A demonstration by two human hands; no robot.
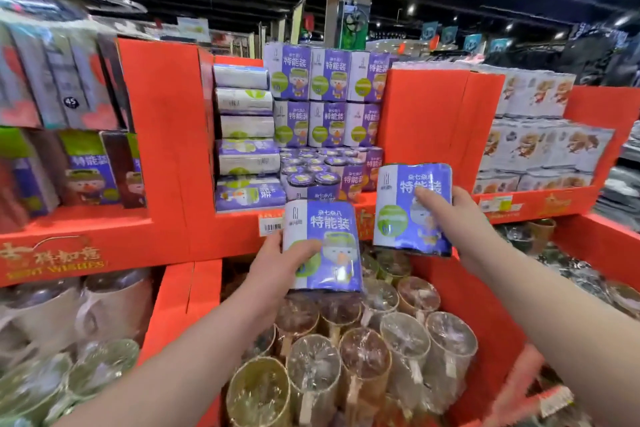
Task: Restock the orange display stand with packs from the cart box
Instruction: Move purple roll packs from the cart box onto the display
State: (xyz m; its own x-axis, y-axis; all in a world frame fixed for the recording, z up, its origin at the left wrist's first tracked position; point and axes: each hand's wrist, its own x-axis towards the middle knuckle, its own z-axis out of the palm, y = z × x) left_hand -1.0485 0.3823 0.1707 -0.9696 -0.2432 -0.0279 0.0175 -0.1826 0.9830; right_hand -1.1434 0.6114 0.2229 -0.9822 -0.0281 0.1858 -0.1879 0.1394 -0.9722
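My left hand [277, 263] grips a purple and white pack [322, 246] with a cartoon duck, held upright just below the stand's middle shelf. My right hand [457, 218] holds a second identical pack [405, 204], slightly higher and to the right. Both packs hang in front of the orange display stand [166, 135]. Its middle bay holds matching purple packs [325, 97] stacked in rows at the back, with more lying flat on the left and lower ones in front. The cart box is out of view.
Below the shelf, an orange bin [485, 322] holds several plastic-wrapped mugs [363, 350]. The left bay carries boxed goods [69, 114] and the right bay white packs [540, 135]. More wrapped cups [86, 322] fill the lower left bin.
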